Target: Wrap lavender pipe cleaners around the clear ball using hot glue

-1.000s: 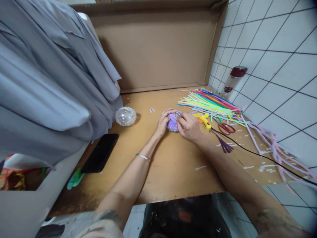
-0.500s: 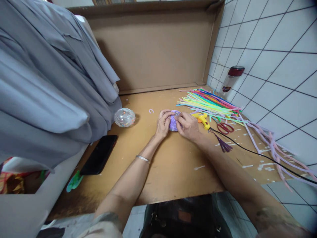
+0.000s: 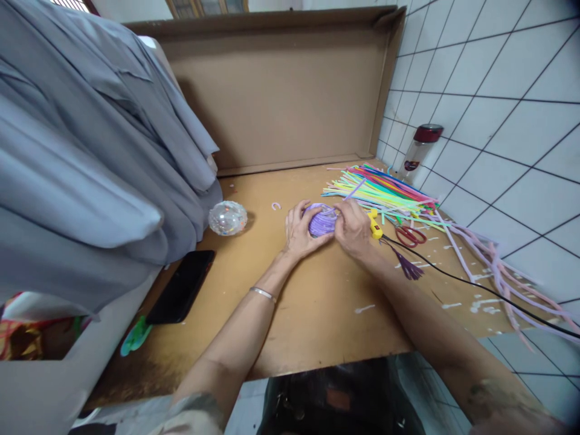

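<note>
Left of the yellow glue gun, I see the left hand curled around a purple coil on the table, likely steadying it; touching the gun's near side, or almost, the right hand pinches a purple strip, perhaps guiding it.

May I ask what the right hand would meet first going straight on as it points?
Probably the purple coiled piece, right by the hand; whether they touch is hard to tell.
</note>
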A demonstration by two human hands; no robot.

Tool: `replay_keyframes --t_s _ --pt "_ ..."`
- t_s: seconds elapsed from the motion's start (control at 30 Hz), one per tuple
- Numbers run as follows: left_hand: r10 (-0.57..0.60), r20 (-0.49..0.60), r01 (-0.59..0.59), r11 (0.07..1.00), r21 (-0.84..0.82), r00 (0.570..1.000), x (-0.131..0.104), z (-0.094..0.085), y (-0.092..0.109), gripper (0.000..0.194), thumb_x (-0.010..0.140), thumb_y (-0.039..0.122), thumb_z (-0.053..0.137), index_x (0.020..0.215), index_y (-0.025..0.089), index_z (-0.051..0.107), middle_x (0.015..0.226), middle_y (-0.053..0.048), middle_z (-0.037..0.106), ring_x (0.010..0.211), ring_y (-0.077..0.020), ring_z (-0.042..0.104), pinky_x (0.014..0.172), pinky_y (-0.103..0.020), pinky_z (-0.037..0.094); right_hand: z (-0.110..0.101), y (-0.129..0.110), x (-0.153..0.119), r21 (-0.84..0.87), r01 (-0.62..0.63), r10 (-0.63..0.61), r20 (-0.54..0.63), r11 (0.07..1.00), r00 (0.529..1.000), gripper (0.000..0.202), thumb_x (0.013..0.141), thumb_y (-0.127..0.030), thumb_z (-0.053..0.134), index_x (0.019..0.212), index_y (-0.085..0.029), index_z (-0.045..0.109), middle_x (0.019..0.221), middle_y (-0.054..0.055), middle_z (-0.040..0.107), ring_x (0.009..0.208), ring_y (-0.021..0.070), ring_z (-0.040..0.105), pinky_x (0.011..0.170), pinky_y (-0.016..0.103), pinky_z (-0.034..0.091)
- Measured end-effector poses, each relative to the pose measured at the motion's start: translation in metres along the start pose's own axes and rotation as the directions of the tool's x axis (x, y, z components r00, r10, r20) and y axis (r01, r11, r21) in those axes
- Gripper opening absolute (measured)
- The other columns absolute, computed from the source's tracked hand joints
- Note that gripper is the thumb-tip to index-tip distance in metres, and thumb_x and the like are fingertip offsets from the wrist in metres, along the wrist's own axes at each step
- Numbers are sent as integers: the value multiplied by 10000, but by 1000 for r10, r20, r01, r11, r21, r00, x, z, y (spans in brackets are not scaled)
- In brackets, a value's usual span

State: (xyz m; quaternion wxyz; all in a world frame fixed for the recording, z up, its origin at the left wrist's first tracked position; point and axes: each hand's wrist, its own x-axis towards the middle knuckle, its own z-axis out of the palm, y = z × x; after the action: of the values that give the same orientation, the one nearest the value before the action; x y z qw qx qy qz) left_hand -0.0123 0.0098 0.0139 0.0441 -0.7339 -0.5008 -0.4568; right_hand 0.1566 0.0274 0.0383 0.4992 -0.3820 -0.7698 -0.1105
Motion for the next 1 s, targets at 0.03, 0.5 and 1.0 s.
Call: replay_keyframes --t_s 0.03,0.5,1.0 --pt "-15 -4 15 1000 -7 1000 0 0 0 707 679 575 837 1266 244 622 1439 -141 503 1296 -329 519 1122 -498 428 0 1 1 16 -24 25 -53 1000 998 345 804 -65 415 1050 -185 624 969 103 643 899 245 591 799 367 467" --pt "-152 46 159 949 -271 987 7 5 -13 683 665 294 806 1299 252 555 1383 -117 482 1378 -331 477 1190 -533 395 -21 43 18 -425 -443 507 44 789 861 254 896 -274 488 976 -126 677 968 196 704 916 316 652 813 442 479" --pt "-377 24 345 818 -460 926 5 18 -38 836 570 366 924 1299 244 535 1271 -98 583 1167 -283 629 1059 -460 505 -18 49 12 -597 -582 815 243 553 526 524 822 -430 646 1215 -84 672 1175 226 709 1075 356 691 854 428 534"
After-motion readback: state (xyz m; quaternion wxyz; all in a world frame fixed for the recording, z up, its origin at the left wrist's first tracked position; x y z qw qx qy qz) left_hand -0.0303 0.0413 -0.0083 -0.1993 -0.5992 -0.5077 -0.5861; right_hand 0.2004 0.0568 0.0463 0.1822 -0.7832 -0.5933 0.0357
